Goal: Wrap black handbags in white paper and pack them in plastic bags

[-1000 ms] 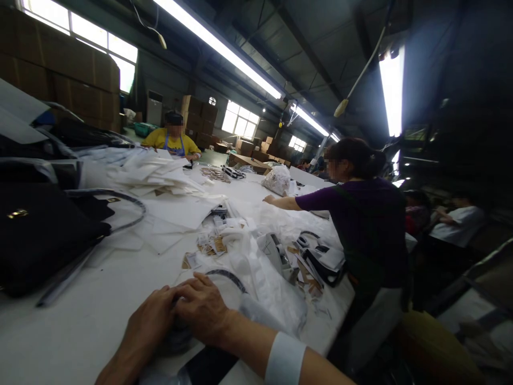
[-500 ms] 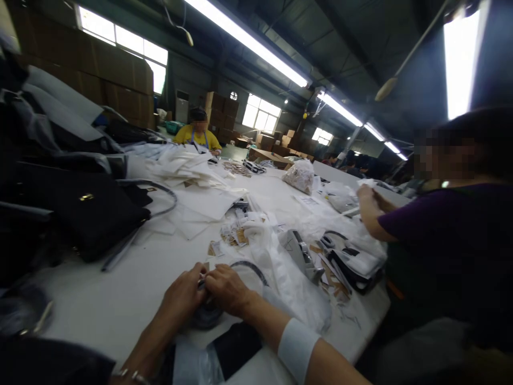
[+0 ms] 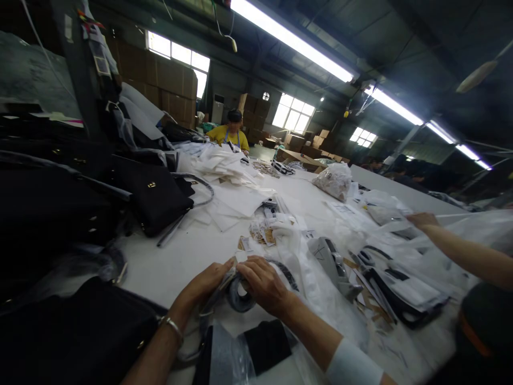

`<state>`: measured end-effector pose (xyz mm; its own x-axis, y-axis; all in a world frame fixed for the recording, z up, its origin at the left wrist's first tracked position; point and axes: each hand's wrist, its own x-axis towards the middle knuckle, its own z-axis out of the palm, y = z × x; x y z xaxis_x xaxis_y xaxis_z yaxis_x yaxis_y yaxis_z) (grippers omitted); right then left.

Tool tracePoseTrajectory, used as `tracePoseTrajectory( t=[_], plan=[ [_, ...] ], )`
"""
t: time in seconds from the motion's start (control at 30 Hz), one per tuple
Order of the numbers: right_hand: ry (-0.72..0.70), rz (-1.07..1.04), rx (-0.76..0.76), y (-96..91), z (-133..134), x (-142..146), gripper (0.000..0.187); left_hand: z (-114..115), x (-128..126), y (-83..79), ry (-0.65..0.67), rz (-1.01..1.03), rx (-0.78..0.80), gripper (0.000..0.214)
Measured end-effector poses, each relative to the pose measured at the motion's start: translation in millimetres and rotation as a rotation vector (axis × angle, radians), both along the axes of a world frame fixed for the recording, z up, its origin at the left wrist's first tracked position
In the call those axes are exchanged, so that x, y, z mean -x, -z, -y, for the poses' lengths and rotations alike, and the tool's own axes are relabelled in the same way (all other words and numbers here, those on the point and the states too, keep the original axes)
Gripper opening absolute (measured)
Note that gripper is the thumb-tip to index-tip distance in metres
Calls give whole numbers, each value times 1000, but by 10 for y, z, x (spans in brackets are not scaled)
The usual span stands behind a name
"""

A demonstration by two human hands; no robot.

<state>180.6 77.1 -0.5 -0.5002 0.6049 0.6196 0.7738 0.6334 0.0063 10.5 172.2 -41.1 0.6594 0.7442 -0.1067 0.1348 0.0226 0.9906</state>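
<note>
Two-handed hold: pinches a coiled dark grey strap (image 3: 239, 297), wrapped in clear film, with the left hand (image 3: 204, 282), fingers curled narrow on its left edge. Closes the right hand (image 3: 264, 283) over its top and right side. Holds it tipped up on edge just above the white table (image 3: 160, 267), centre hole showing, where a second ago kept it flat and hidden under both palms. Seems, then, to be past pressing it down and into working the wrap or the coil itself. Keeps it close in front of the body, just beyond a flat black piece in a clear plastic sleeve (image 3: 264, 347).

Further out, passes brown card tags (image 3: 260, 235) and a crumpled white plastic sheet (image 3: 304, 267). To the left lies a black handbag with a gold clasp (image 3: 154, 195). Shows of the co-worker, at right, only a bare forearm (image 3: 460, 254) stretched over the white wrapping, no longer the whole figure of a second ago.
</note>
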Motion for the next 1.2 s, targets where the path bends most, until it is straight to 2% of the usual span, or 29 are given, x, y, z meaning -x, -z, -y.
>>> tracePoseTrajectory(
  t=[0.1,0.27,0.4,0.53,0.8,1.0,1.2],
  plan=[
    [-20,18,4,-35,22,31,22,47,-48,-35,83,80,106,49],
    [-59,28,3,-46,66,21,28,114,-90,-79,74,153,211,44],
    [-76,20,3,-53,91,-42,31,93,-113,-73,0,157,224,33],
    [-85,-7,-19,-41,101,-101,26,78,-149,-62,-70,162,217,28],
    [-44,40,50,17,81,-90,15,166,-238,-1,-44,160,261,32],
    [7,25,76,106,39,-90,24,126,-242,136,-52,141,263,36],
    [12,34,45,132,15,-75,28,114,-212,142,-35,107,258,33]
  ],
)
